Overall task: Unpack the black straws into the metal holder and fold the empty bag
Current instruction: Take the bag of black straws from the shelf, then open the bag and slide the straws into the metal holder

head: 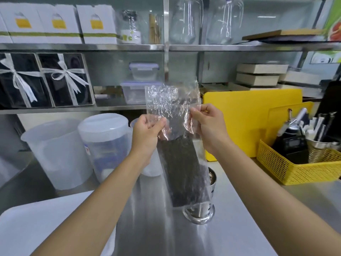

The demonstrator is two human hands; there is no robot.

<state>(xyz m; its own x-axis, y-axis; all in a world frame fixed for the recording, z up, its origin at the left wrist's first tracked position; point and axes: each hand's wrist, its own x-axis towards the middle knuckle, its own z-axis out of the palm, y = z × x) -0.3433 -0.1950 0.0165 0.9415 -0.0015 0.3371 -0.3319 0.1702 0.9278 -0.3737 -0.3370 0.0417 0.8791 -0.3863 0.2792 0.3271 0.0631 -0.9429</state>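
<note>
**Straw bag held above holder, both hands on upper film**

Setting: stainless steel counter [156, 228] in a kitchen-type workspace, steel shelving behind with white boxes, black gift boxes tied with white ribbon, and clear lidded containers. Two translucent lidded tubs [103, 143] stand on the counter at left. A yellow cutting board [245, 115] leans upright at right, and in front of it sits a yellow mesh basket [295, 167] with utensils in it.

Bag [173, 111]: clear plastic, long and narrow, held roughly upright with a slight tilt, its upper end leaning left. The upper half is empty film, heavily crinkled and catching glare. The black straws [182, 169] fill the lower half as one dense dark bundle, tips uneven at the top of the bundle.

Left hand [145, 133]: fingers and thumb closed, pinching the left edge of the empty film just above the straws.

Right hand [208, 126]: fingers closed, pinching the right edge of the film at about the same height. The film is stretched between the two hands.

Metal holder [200, 212]: shiny cup with a flared base, standing on the counter directly behind the bag's lower end, which overlaps it in view. Cannot tell whether the bag touches it.
</note>
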